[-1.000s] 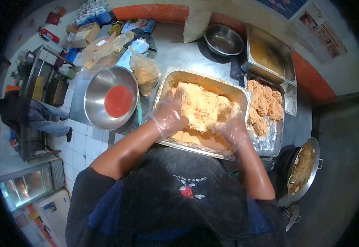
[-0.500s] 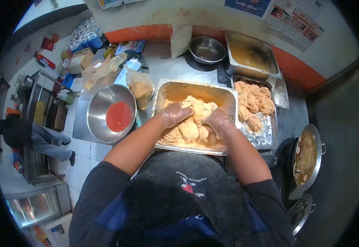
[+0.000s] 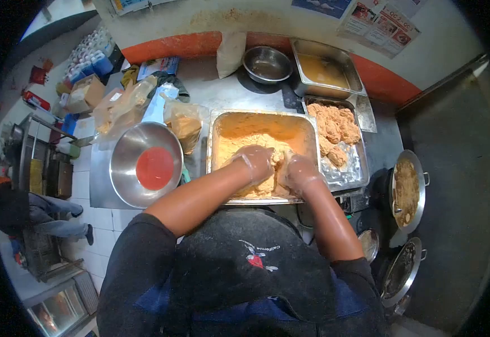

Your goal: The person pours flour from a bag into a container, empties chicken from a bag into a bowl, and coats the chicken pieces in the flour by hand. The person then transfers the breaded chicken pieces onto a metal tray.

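Both hands wear clear plastic gloves and are down inside a metal pan (image 3: pixel 217 126) of orange-yellow flour (image 3: pixel 231 147). My left hand (image 3: pixel 258 160) has its fingers curled round a flour-coated piece (image 3: pixel 278 160) near the middle of the pan. Facing it on the right, my right hand (image 3: pixel 299 171) is pressed against the coated mass; its fingertips are sunk out of sight in the flour. To the right, a tray (image 3: pixel 353 175) holds several coated chicken pieces (image 3: pixel 335 124).
A steel bowl (image 3: pixel 122 163) of red liquid stands left, by a bag of powder (image 3: pixel 186 126). Behind are a dark bowl (image 3: pixel 267 64) and a deep pan of yellowish liquid (image 3: pixel 321 70). Pans of oil (image 3: pixel 407 194) sit right. Another person (image 3: pixel 42 213) stands far left.
My left hand has moved right and over the coated pieces, closer to my right hand. The pale pieces between the hands are now mostly covered. The camera view has shifted slightly.
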A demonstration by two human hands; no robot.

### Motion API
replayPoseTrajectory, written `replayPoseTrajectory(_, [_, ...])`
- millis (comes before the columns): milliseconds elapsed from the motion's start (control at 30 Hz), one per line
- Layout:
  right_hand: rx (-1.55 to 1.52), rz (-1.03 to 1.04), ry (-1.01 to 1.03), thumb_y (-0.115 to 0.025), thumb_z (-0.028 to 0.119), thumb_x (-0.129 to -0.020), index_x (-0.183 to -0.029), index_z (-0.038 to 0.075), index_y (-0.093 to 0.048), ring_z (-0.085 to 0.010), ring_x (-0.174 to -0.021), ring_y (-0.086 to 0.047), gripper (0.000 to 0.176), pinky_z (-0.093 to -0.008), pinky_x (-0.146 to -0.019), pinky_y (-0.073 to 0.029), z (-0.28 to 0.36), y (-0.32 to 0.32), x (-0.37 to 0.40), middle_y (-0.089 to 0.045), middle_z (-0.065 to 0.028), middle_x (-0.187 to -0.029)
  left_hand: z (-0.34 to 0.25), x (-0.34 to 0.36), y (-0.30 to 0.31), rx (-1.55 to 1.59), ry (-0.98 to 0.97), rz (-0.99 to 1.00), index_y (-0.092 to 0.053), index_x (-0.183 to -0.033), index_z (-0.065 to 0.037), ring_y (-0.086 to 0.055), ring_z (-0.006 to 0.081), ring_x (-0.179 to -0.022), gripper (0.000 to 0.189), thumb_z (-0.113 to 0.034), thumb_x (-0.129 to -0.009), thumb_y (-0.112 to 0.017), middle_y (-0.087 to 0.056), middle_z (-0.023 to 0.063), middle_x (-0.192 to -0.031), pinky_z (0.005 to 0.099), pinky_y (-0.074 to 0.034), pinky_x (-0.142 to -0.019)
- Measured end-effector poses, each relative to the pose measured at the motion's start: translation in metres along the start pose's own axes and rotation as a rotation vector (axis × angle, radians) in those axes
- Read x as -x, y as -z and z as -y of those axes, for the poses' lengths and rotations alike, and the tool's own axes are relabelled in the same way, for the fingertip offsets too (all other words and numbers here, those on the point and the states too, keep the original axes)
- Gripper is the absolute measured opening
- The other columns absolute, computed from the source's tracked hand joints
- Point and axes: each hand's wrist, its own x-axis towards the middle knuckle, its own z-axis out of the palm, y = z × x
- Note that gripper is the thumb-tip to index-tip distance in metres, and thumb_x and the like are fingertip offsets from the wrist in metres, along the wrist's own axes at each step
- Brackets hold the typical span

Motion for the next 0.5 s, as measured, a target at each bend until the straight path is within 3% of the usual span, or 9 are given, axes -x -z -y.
replayPoseTrajectory(100, [-0.042,-0.005,-0.138,-0.059,0.015,-0.103,-0.121,-0.001,-0.079,-0.0411,-0.123,-0.072,0.032,-0.0484,-0.106,-0.057,-0.003,-0.009,-0.032,-0.073,-0.0251,-0.136,0.003,-0.024,0.001,-0.051,0.003,0.020,-0.058,-0.156,-0.006,-0.073,0.0419,-0.120,0.069,-0.026,-0.092,-0.070,-0.075,0.0270,-0.128,0.0490,-0.058,-0.104])
replayPoseTrajectory(167, [-0.039,-0.057,-0.204,-0.072,0.020,-0.094,-0.116,-0.003,-0.078,-0.0424,-0.113,-0.075,0.032,-0.0490,-0.097,-0.059,-0.009,-0.013,-0.046,-0.078,-0.0255,-0.118,0.015,-0.016,0.005,0.028,-0.055,-0.059,-0.061,-0.153,-0.005,-0.074,0.0414,-0.116,0.064,-0.027,-0.093,-0.067,-0.077,0.0261,-0.125,0.0486,-0.058,-0.103])
replayPoseTrajectory(233, [0.058,-0.039,-0.196,-0.061,0.019,-0.102,-0.117,-0.001,-0.080,-0.0396,-0.116,-0.074,0.031,-0.0488,-0.103,-0.058,-0.007,-0.002,-0.039,-0.077,-0.0246,-0.123,0.026,-0.001,0.022,0.168,-0.125,0.032,-0.064,-0.148,-0.003,-0.075,0.0407,-0.114,0.058,-0.027,-0.095,-0.068,-0.077,0.0260,-0.125,0.0455,-0.058,-0.102])
replayPoseTrajectory(300, [-0.097,-0.177,-0.117,-0.066,0.023,-0.101,-0.112,-0.001,-0.081,-0.0378,-0.106,-0.076,0.030,-0.0479,-0.101,-0.058,-0.016,-0.002,-0.026,-0.080,-0.0228,-0.112,0.049,0.015,0.016,0.438,-0.215,-0.047,-0.065,-0.144,-0.002,-0.075,0.0333,-0.112,0.052,-0.024,-0.097,-0.069,-0.077,0.0214,-0.129,0.0418,-0.058,-0.100])
replayPoseTrajectory(333, [-0.138,-0.369,-0.117,-0.070,0.025,-0.098,-0.107,0.000,-0.081,-0.0357,-0.098,-0.077,0.029,-0.0454,-0.099,-0.059,-0.022,-0.018,-0.026,-0.081,-0.0211,-0.104,0.061,0.014,0.007,0.581,-0.258,-0.066,-0.065,-0.144,-0.002,-0.074,0.0286,-0.113,0.050,-0.021,-0.098,-0.070,-0.077,0.0177,-0.130,0.0404,-0.057,-0.101])
replayPoseTrajectory(367, [-0.136,-0.361,-0.118,-0.070,0.025,-0.098,-0.107,0.000,-0.081,-0.0357,-0.098,-0.077,0.029,-0.0454,-0.099,-0.059,-0.030,-0.035,-0.033,-0.081,-0.0211,-0.104,0.072,0.015,-0.003,0.721,-0.301,-0.080,-0.065,-0.144,-0.002,-0.072,0.0239,-0.114,0.048,-0.019,-0.098,-0.070,-0.077,0.0140,-0.131,0.0390,-0.056,-0.102])
replayPoseTrajectory(400, [-0.204,-0.471,-0.007,-0.077,0.021,-0.094,-0.106,0.001,-0.080,-0.0324,-0.091,-0.075,0.023,-0.0435,-0.090,-0.059,-0.031,-0.042,-0.035,-0.080,-0.0189,-0.099,0.078,0.018,-0.005,0.723,-0.340,-0.102,-0.062,-0.149,-0.002,-0.069,0.0185,-0.116,0.051,-0.016,-0.100,-0.069,-0.076,0.0094,-0.131,0.0385,-0.055,-0.105])
replayPoseTrajectory(433, [-0.271,-0.586,0.107,-0.084,0.016,-0.089,-0.105,0.003,-0.078,-0.0291,-0.083,-0.074,0.022,-0.0415,-0.080,-0.060,-0.032,-0.047,-0.037,-0.079,-0.0167,-0.094,0.081,0.019,-0.007,0.720,-0.344,-0.099,-0.062,-0.149,-0.002,-0.069,0.0185,-0.116,0.051,-0.016,-0.100,-0.069,-0.076,0.0094,-0.131,0.0385,-0.055,-0.105])
replayPoseTrajectory(500, [-0.498,-0.556,-0.005,-0.084,0.014,-0.089,-0.105,0.003,-0.078,-0.0262,-0.081,-0.073,0.020,-0.0406,-0.079,-0.060,-0.007,-0.032,-0.010,-0.079,-0.0141,-0.093,0.086,0.027,-0.015,0.823,-0.348,-0.276,-0.071,-0.130,-0.006,-0.074,0.0408,-0.099,0.045,-0.030,-0.092,-0.071,-0.078,0.0232,-0.108,0.0494,-0.057,-0.091])
